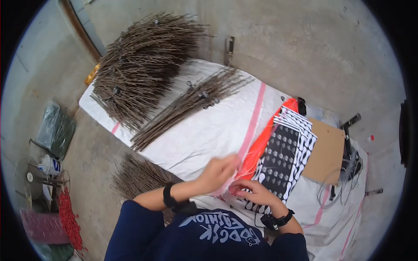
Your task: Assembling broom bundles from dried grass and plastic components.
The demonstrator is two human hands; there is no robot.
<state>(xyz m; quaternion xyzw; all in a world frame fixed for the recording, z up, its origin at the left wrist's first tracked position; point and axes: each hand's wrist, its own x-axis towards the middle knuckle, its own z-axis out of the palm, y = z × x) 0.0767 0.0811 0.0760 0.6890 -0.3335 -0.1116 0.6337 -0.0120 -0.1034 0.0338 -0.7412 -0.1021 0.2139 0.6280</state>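
Observation:
My left hand (221,170), blurred by motion, is over the near edge of a white woven sheet with pink stripes (199,137). Its fingers are curled; whether they hold a thin strand does not show. My right hand (256,192) is just right of it and lower, fingers bent by the sheet's pink edge; its grip is unclear. Beside the hands lie an orange-red plastic sheet (256,155) and a stack of black-and-white patterned sheets (282,153). A bundle of thin twigs (176,111) with dark wire coils lies across the white sheet, left of the orange one.
A large pile of twig bundles (140,62) covers the far left end of the table. More twigs (140,176) are below its near edge. A brown board (323,151) and coiled clear tubing or wire (346,182) lie at the right. A fan (30,177) stands at the left.

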